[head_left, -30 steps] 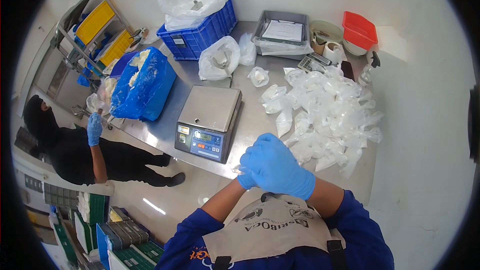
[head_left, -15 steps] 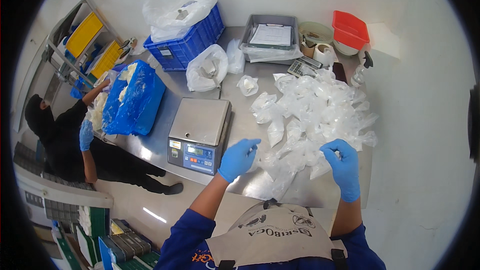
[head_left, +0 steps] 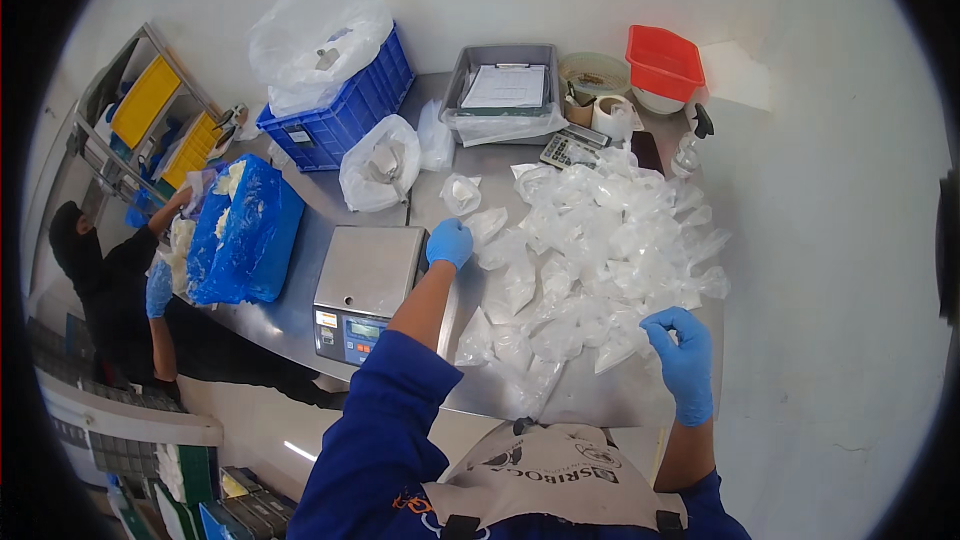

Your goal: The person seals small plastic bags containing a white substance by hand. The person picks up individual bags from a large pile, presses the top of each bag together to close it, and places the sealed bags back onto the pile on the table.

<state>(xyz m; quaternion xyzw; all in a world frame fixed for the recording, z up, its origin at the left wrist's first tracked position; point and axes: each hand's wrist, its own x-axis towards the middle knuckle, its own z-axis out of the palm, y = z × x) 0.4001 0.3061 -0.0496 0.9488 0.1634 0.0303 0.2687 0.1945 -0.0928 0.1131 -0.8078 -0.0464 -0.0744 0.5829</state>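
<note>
My left hand [head_left: 450, 243], in a blue glove, is stretched forward past the right edge of the bench scale [head_left: 369, 258]. It is beside a small clear bag of white powder [head_left: 487, 227] and just short of a small open bag of white powder [head_left: 460, 195]. Its fingertips are hidden behind the back of the hand. My right hand [head_left: 684, 365], gloved too, hovers at the near right side of a heap of clear bags of white powder [head_left: 610, 230]. Its thumb and fingers are curled together in a pinch, and whatever lies between them is too small to make out.
A larger open plastic bag [head_left: 380, 165] stands behind the scale. Behind it are a blue crate [head_left: 345, 105] and a grey tub with a clipboard [head_left: 503, 90]. A red basin [head_left: 665, 62] and spray bottle [head_left: 688, 152] stand far right. At left, a co-worker [head_left: 110, 290] handles a blue-lined container [head_left: 250, 230].
My left hand has moved forward from the scale's near right corner to the small bags behind. My right hand stays by the heap, still pinched. The whole view has shifted slightly.
</note>
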